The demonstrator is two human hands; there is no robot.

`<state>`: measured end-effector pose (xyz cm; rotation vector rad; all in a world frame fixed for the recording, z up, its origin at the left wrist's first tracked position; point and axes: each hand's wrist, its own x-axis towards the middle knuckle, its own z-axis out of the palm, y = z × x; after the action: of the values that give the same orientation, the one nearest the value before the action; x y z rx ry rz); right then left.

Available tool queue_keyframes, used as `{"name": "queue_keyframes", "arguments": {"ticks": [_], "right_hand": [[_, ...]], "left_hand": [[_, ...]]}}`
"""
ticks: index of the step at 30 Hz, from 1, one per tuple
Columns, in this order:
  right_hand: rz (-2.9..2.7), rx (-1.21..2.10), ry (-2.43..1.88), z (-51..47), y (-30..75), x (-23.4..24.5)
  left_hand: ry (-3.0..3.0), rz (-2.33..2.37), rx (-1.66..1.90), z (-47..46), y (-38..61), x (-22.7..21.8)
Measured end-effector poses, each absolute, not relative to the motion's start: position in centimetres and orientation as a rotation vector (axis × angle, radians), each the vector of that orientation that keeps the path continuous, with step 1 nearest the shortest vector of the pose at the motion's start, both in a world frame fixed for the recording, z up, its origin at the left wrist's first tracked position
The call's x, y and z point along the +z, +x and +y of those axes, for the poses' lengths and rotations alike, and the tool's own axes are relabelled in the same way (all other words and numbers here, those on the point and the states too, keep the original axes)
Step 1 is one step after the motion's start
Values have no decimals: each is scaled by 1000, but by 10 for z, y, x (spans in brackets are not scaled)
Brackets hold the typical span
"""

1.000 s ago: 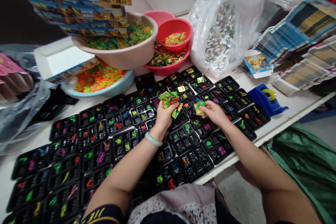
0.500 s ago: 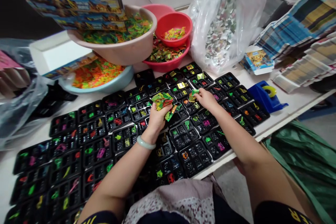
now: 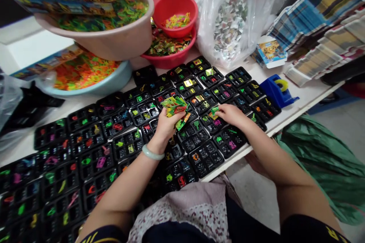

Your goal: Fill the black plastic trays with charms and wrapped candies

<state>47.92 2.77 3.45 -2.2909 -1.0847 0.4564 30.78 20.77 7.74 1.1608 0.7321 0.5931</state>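
My left hand (image 3: 167,124) is closed around a bunch of small green, yellow and red packets (image 3: 175,109), held above the black trays. A pale bangle (image 3: 153,152) circles that wrist. Between thumb and fingers of my right hand (image 3: 229,115) is a small green packet (image 3: 215,111), low over one compartmented black tray (image 3: 212,121). Rows of such trays cover the table, with small coloured plastic pieces in some of their compartments. Yellow-green packets lie in several trays at the back, one of them a shiny yellow packet (image 3: 188,83).
Behind the trays stand a beige basin (image 3: 125,41), a light blue basin (image 3: 114,83) and a red bowl (image 3: 195,7). A clear plastic bag (image 3: 208,41) holds small pieces. To the right are a blue tape dispenser (image 3: 275,93), stacked printed boxes (image 3: 308,22) and a green sack (image 3: 316,159).
My right hand has come nearer to me, from a tray farther back to one closer to the front, with a packet in its fingers. My left hand still holds the bunch. The view has shifted.
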Motion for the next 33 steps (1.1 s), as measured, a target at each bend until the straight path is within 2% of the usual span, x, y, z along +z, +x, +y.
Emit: {"name": "queue_keyframes", "arguments": {"ticks": [9, 13, 17, 20, 25, 33], "right_hand": [[-916, 484, -2216, -30, 463, 38], [-892, 627, -2226, -56, 440, 29], [-838, 456, -2244, -59, 424, 29], [-733, 340, -2005, -52, 414, 45], [-733, 420, -1660, -32, 402, 68], [-385, 450, -1440, -30, 404, 42]], "left_hand": [[1238, 738, 582, 199, 294, 77], [1225, 707, 406, 180, 293, 75], [1189, 658, 216, 154, 300, 67], [1211, 621, 121, 137, 305, 62], [1384, 485, 24, 125, 310, 60], [1377, 512, -136, 120, 316, 50]]}}
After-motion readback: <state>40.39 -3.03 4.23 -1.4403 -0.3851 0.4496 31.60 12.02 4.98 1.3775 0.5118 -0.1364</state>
